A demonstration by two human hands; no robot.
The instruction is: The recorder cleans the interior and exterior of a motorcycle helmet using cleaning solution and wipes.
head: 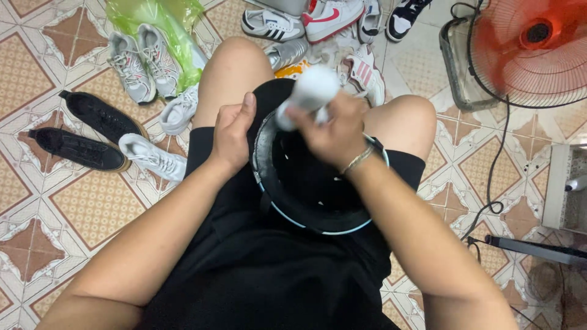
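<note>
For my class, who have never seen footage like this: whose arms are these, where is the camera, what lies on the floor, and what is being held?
There is no machine here. The single picture comes from a camera worn on a person's head, looking down at their own lap and two bare hands. The person sits with knees apart above a patterned tile floor.

The left hand grips the rim of a round black helmet with a pale blue edge, resting upside down on the lap. The right hand, wearing a bracelet, holds a white cloth-like bundle at the helmet's opening; it is blurred, so I cannot tell exactly what it is.

On the floor lie black shoes, grey trainers on a green plastic bag, and more trainers ahead. A red fan stands at the right.
</note>
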